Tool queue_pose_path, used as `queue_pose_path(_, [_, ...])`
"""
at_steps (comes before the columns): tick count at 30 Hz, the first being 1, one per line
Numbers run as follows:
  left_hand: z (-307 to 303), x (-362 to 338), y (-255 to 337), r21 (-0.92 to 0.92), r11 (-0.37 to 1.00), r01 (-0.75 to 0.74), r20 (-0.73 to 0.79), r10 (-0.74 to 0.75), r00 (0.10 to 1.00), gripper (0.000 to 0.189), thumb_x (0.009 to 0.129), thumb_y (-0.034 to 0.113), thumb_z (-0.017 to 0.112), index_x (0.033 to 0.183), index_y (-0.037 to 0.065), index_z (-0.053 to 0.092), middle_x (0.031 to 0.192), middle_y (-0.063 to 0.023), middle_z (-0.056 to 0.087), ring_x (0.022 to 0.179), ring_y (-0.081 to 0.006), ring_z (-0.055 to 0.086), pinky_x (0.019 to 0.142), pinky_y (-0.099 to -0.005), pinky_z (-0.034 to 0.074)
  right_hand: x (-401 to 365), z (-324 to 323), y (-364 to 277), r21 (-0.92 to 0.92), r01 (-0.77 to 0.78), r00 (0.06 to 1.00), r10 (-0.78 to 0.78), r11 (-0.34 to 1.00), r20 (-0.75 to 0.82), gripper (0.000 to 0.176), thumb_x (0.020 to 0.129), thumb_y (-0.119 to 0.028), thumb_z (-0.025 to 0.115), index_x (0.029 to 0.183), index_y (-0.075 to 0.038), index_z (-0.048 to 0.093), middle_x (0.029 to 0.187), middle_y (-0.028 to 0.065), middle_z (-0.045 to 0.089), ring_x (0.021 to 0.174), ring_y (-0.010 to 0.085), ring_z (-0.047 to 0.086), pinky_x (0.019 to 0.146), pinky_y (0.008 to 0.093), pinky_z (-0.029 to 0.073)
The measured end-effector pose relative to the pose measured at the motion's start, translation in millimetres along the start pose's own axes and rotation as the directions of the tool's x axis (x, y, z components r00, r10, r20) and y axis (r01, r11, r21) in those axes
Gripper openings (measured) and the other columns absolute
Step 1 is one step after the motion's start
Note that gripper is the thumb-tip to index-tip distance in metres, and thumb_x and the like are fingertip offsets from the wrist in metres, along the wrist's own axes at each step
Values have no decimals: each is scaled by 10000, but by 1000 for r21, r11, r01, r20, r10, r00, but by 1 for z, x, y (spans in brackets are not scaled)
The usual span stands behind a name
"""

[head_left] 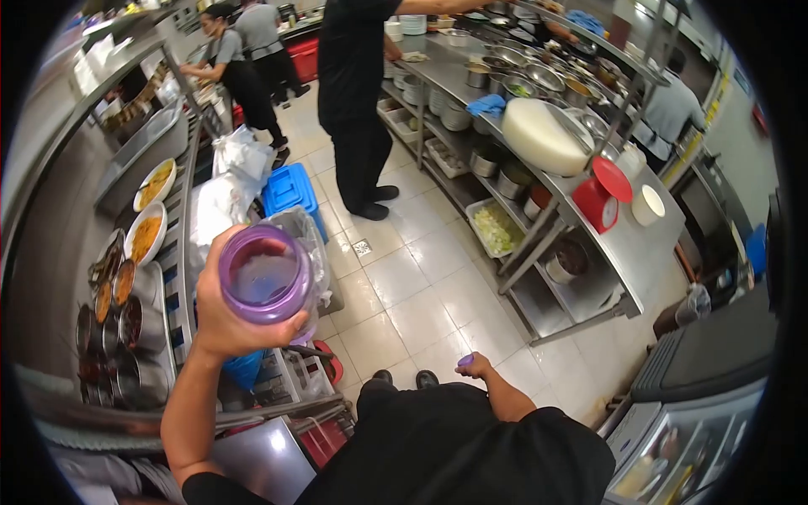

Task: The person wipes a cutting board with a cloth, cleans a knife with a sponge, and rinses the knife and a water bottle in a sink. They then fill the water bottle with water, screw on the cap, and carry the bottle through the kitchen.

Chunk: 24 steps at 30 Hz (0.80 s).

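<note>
Over the tiled floor [421, 295] between the two steel counters, I read the left hand [220, 324] raised and wrapped around a purple jar [265, 278], with the fingers closed on its wall and its round end facing the camera, just beside the inner edge of the left counter [181, 252] with its bowls of food [145, 236]. The right hand [480, 368] sits low beside the torso, curled shut on a small purple piece [465, 360]; I cannot tell what it is. A red scale [599, 198] stands near the front edge of the right counter [648, 252], well apart from both hands
</note>
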<state>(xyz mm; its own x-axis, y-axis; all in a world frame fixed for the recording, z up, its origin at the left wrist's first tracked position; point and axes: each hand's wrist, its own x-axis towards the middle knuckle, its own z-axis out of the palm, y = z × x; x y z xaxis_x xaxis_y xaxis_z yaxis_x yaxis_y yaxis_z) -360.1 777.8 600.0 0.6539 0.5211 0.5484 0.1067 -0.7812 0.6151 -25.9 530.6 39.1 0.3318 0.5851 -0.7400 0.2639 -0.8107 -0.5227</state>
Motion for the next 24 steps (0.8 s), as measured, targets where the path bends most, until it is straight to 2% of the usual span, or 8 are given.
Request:
queue_pose_path(2, [1,0,3,37,999,8,-15,-7,1000,792,528,201,828,1170,-46,437,1014,-110,579,951,-196,580,884,-309,453,-17,-4,-10,-18,28,983,-30,999,-180,671,551,-398,813,1008,16,547,817,128,664,726,216,650,654,317,527])
queue_pose_path(3, [0,1,4,46,999,15,-7,-14,1000,769,525,214,829,1146,-42,455,1013,-111,573,950,-197,577,879,-311,454,-10,-1,-6,-5,26,982,-26,1000,-187,671,551,-398,813,1008,16,547,817,128,664,726,216,650,654,317,527])
queue_pose_path(5, [-2,0,3,50,999,8,-19,-7,1000,762,524,221,830,1137,-41,461,1012,-112,571,948,-198,575,876,-313,454,-7,-2,-12,153,111,921,-44,982,-387,494,597,-380,799,900,-33,622,770,71,662,637,165,625,590,294,511])
queue_pose_path(8, [-3,-1,5,46,999,15,-42,-13,999,744,523,242,831,1115,-38,477,1010,-113,566,939,-200,574,874,-317,451,-15,-12,-20,278,125,942,-26,953,-336,521,593,-398,797,917,-27,626,837,88,667,720,184,637,658,308,514])
queue_pose_path(9, [-4,-2,7,60,997,48,-35,-46,998,770,538,339,821,1119,-43,490,1033,-114,558,961,-204,565,886,-321,437,-26,-14,-25,237,175,935,-86,956,-345,573,578,-453,786,926,-26,629,864,106,666,780,206,636,719,320,507])
queue_pose_path(11, [-6,-2,9,89,993,79,-30,-77,997,813,549,458,808,1112,-48,512,1049,-114,555,985,-210,558,899,-325,423,-33,-17,-26,115,102,945,-61,988,-320,620,556,-516,768,910,-23,637,888,126,664,826,240,635,755,332,500])
queue_pose_path(19, [-2,-2,8,66,993,94,-18,-93,996,818,538,452,808,1112,-45,504,1033,-109,550,967,-214,561,880,-326,435,-30,-18,11,69,-43,940,63,997,-334,713,539,-542,743,962,15,604,965,195,643,903,310,623,794,356,495])
queue_pose_path(24, [5,-6,7,51,992,117,-4,-117,993,838,529,468,815,1112,-45,500,1024,-109,553,952,-210,561,866,-323,433,-48,-23,-20,246,18,882,101,969,-461,759,553,-497,755,1056,30,543,978,187,638,905,299,624,791,355,495])
